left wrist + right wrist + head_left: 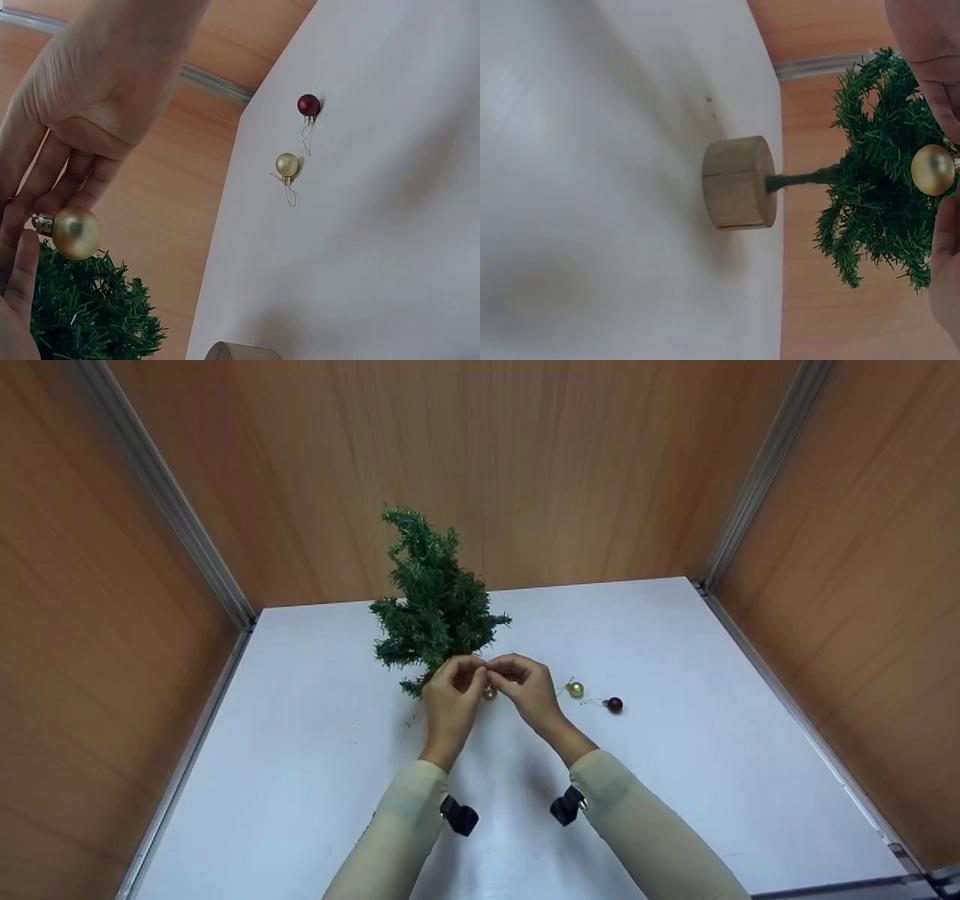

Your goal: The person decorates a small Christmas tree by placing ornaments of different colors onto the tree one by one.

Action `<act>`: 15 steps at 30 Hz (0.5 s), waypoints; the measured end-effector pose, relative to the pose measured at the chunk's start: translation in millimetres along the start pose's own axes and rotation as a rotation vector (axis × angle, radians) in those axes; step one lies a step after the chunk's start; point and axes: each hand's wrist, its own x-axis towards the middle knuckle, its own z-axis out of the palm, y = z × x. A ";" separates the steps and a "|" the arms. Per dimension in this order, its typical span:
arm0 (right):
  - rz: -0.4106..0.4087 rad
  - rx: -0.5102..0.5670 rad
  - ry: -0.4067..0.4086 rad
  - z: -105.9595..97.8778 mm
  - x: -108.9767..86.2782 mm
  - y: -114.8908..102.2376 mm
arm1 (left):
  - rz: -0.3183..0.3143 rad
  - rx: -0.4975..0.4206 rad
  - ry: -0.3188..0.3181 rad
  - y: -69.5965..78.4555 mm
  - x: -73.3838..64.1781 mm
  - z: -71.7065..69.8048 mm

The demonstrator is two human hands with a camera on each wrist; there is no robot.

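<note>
The left hand [452,705] and right hand [534,694] meet at their fingertips, each narrowed to a pinch at the metal cap end of a round gold ball ornament [76,233], which hangs between them. Just beyond the left hand stands a bushy green artificial tree [435,615], its stem [802,179] set into a pale round wooden base [739,184] on the white table [712,795]. Right of the right hand lie a second gold ball [575,689] and a dark red ball [615,705].

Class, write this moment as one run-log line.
left hand, right hand: close together, holding round gold bauble | nearby: green artificial tree | on white table: second gold bauble, round dark red bauble
</note>
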 end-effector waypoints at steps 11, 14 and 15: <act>-0.019 -0.053 0.003 0.9 0.0 -1.1 | -0.008 0.023 0.001 -0.9 -2.2 -1.8; -0.022 -0.064 0.003 1.4 0.4 -1.5 | -0.008 0.021 0.010 -2.1 -2.7 -1.7; -0.024 -0.062 0.003 1.6 0.5 -1.8 | -0.008 0.018 0.013 -2.2 -2.8 -1.7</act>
